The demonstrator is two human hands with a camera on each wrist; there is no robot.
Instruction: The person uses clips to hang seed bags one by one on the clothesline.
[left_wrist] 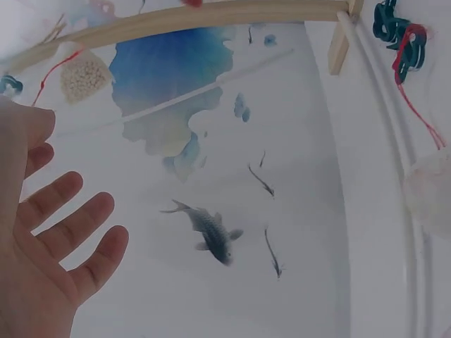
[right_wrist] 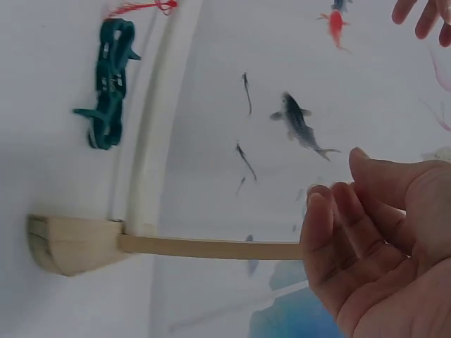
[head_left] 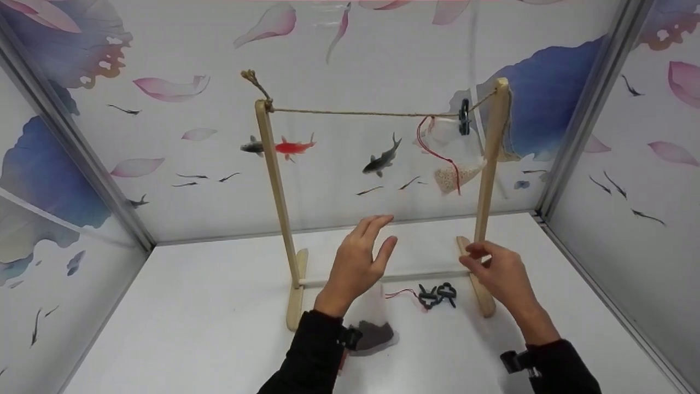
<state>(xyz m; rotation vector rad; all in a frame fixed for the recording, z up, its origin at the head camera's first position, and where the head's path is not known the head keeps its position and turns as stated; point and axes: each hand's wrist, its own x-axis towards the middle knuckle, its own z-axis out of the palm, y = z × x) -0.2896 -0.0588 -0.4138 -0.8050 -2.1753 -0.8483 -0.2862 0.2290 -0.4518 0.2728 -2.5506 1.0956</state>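
Observation:
My left hand (head_left: 358, 257) is raised in front of the wooden stand, its fingers spread and holding nothing. Beside the stand's right post (head_left: 490, 164) is my right hand (head_left: 500, 271), fingers loosely bent, with nothing visible between them. A twine line (head_left: 350, 113) runs across between the post tops. Near its right end hangs a clear pouch of pale grains (head_left: 453, 176) with a red drawstring. A dark green clip (head_left: 464, 117) sits on the twine at the pouch's top. In the left wrist view the pouch (left_wrist: 84, 79) appears beyond the left hand.
On the white table, two or so dark green clips (head_left: 437, 295) lie inside the stand's base. A clear pouch with dark contents (head_left: 374, 335) lies partly behind the left forearm. Patterned panels (head_left: 191, 208) enclose the back and both sides. The left post (head_left: 276, 186) stands left of the hands.

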